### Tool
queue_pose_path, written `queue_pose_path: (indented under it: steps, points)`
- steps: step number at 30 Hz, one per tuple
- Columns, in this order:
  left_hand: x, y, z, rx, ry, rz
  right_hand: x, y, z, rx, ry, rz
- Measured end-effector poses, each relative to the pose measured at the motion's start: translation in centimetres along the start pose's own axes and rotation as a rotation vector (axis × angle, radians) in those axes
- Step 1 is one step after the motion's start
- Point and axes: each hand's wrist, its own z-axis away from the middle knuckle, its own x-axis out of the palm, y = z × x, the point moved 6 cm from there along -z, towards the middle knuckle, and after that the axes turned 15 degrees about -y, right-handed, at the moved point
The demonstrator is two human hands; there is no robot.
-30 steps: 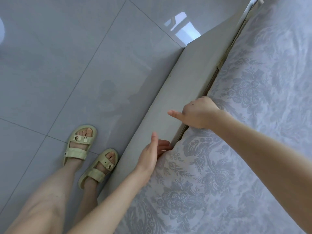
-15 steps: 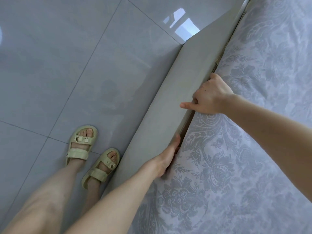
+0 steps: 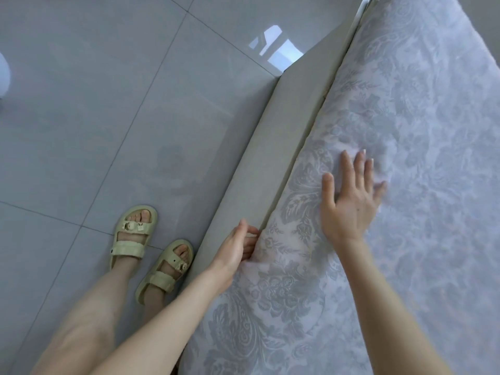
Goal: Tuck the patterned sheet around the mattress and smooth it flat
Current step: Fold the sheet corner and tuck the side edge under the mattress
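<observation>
Grey damask on pale cloth: your patterned sheet (image 3: 405, 136) fills the right side of the view, spread over the mattress (which lies hidden beneath it, so none of its own surface shows). The sheet's outer edge runs along the beige padded bed rail (image 3: 270, 163) and meets it in a narrow, dark seam. The cloth looks mostly flat, with soft ripples near the middle.

Your right hand (image 3: 349, 207) lies palm down on top of the sheet, a little in from that seam, with the fingers straight and spread apart and the thumb held out toward the rail. The fingertips are slightly blurred.

Your left hand (image 3: 238, 247) is lower down, right at the seam. Its thumb stands up against the rail and its fingers bend in against the sheet's edge. The fingertips are lost in the fold, so you cannot tell whether they pinch the cloth or only press it. The two hands are apart, the left nearer to you.

Beyond the rail is the glossy grey tiled floor (image 3: 108, 109), with a bright window reflection (image 3: 278, 50) near the top. You stand on it in pale yellow sandals (image 3: 126, 249), close beside the rail.
</observation>
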Motion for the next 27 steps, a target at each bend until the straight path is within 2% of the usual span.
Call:
queue_pose_path:
  steps: [3,10,13,15,17,19,21,24,27]
  points:
    - [-0.1,-0.5,0.0,0.018,0.025,0.000,4.0,-0.2,-0.4,0.035,-0.119,0.002]
    - [-0.2,-1.4,1.5,-0.007,0.077,-0.084,3.6,0.1,-0.3,0.006,-0.132,-0.040]
    - [-1.1,-1.5,3.0,0.091,0.174,-0.114,1.2,-0.5,1.2,-0.018,-0.063,-0.099]
    - [-2.3,-1.6,4.5,0.159,0.287,-0.157,-0.3,-1.8,3.4,-0.128,0.051,-0.054]
    - [-3.1,-2.8,5.7,0.152,0.303,-0.222,-0.7,-4.1,5.6,-0.353,0.075,-0.014]
    - [-3.0,-4.5,6.5,0.096,0.215,-0.259,0.2,-6.6,7.8,-0.599,-0.032,0.034]
    - [-3.1,-5.8,6.8,0.066,0.146,-0.298,1.9,-8.4,10.0,-0.769,-0.177,0.118]
    - [-4.0,-6.8,6.7,0.075,0.129,-0.375,5.4,-9.4,13.1,-0.879,-0.359,0.302]
    - [-4.4,-8.1,6.7,0.016,0.092,-0.459,7.7,-9.5,15.2,-0.928,-0.459,0.452]
